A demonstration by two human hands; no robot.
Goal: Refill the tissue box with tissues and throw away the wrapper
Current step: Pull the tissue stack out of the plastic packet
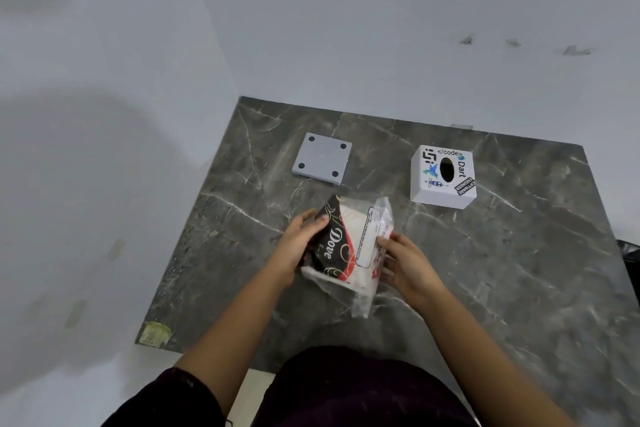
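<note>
In the head view, both hands meet near the middle of the frame over a dark marbled desk point(502, 270), working on a pack of tissues point(346, 246) in a clear plastic wrapper point(363, 298) printed with a black and red "Dove" panel. The left hand point(301, 246) curls around the pack's black printed side, its grip closed on it; the right hand point(405, 264) pinches the loose clear plastic on the opposite side, closed on the wrapper there. The white tissues can be seen through the plastic, and the wrapper looks slack and crumpled along its right and lower edges, so it may be partly opened, though I cannot tell for sure. Above and to the right of the hands sits the white tissue box point(443, 177), covered in stickers, its dark oval slot facing up. Well apart from it, up and to the left of the hands, lies a grey square base plate point(322, 160) with four dark round feet showing, most likely the box's removed bottom. Judging from this, the box is already opened and waiting, while the tissues are not yet out of their wrapper; loading them, refitting the base and binning the wrapper all remain. No bin is clearly identifiable; a dark shape at the right edge is too cropped to name.
</note>
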